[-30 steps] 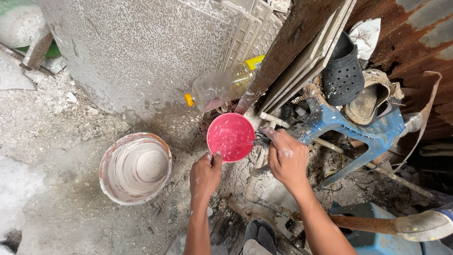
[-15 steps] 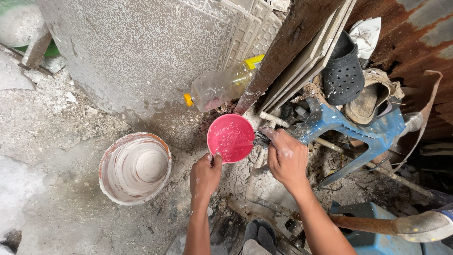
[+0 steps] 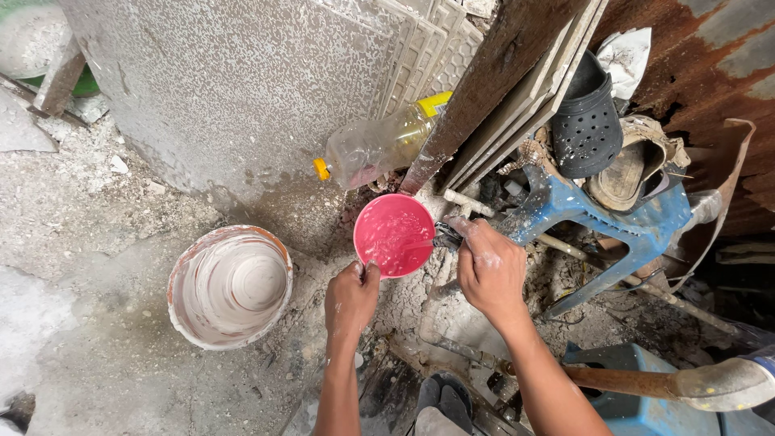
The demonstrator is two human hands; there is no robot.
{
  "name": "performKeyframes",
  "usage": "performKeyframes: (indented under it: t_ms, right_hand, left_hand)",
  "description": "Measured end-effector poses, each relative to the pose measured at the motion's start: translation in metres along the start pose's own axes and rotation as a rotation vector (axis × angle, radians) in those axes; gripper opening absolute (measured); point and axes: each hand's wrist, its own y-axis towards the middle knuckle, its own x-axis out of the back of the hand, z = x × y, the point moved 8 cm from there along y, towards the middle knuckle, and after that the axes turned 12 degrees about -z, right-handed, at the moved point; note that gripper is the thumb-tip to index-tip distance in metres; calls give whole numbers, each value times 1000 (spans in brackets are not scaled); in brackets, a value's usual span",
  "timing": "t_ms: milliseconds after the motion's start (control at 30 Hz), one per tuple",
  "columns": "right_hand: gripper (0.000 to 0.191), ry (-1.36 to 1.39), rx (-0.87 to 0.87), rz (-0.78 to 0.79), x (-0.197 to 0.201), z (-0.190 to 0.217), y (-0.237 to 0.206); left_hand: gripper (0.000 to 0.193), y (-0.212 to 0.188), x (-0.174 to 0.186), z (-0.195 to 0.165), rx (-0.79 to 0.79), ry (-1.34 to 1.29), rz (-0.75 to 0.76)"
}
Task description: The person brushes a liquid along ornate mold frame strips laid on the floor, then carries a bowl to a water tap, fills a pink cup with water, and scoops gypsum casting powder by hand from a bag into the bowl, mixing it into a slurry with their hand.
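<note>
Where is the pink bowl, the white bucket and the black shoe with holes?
pink bowl (image 3: 394,234), head view, on its wet inside.
white bucket (image 3: 230,285), head view, on its paint-coated inside.
black shoe with holes (image 3: 586,129), head view, on its perforated top.

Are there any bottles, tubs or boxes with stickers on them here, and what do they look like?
Clear plastic bottle with an orange cap and yellow base: lies on its side against the grey wall, above the bowl; no sticker shows.
Round pink plastic bowl: held at its rim by the left hand, with the right hand at its side; plain, wet inside.
Round white-smeared bucket: stands on the ground to the left; no sticker.
No signs or screens.
</note>
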Motion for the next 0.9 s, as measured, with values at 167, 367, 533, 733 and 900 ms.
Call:
performKeyframes:
  t_ms: [167, 367, 533, 733, 900]
  right_hand:
    - [29, -8, -2, -1, 0, 0, 0]
    - [32, 4, -8, 1, 0, 1, 1]
    - [30, 13, -14, -3, 0, 0, 0]
    - [30, 12, -10, -5, 0, 0, 1]
    - [29, -1, -8, 3, 0, 0, 1]
  left_hand:
    - [38, 0, 0, 0, -19, -11, -23]
    - [39, -1, 0, 0, 10, 5, -5]
    - [38, -3, 1, 1, 34, 4, 10]
    - [40, -3, 4, 1, 3, 0, -32]
    - [42, -4, 4, 4, 40, -18, -17]
